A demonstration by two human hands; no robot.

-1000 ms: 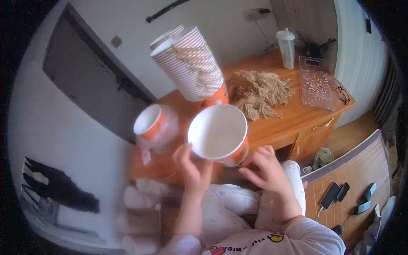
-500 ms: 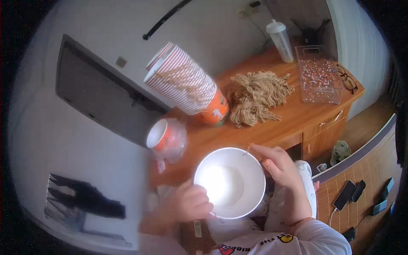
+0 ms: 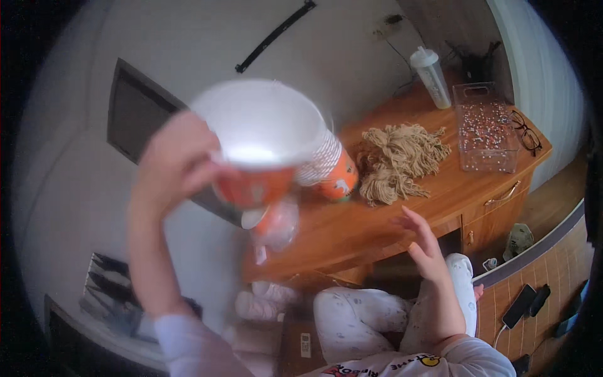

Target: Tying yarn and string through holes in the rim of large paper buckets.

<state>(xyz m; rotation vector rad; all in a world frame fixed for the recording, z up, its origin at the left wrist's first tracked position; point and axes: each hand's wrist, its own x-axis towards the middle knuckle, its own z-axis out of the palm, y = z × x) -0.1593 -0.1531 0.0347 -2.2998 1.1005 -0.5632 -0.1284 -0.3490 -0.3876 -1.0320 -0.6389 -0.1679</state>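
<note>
- My left hand (image 3: 182, 151) is raised, blurred, fingers clamped at the rim of one white-lined orange paper bucket (image 3: 260, 138), held aloft.
- My right hand (image 3: 430, 251) hangs near the brown wooden desk (image 3: 358, 229), thumb and fingers apart.
- The bucket partly hides one striped orange paper stack (image 3: 333, 169).
- To its right: one tan yarn bundle (image 3: 405, 160), one clear plastic bead tray (image 3: 488, 163).

Gripped at its left side in my left hand (image 3: 179, 154), a paper tub (image 3: 260, 129), white inside and orange outside, tips its round open mouth toward me, blurred, partly hiding the stack of tubs (image 3: 339, 176) behind it.
</note>
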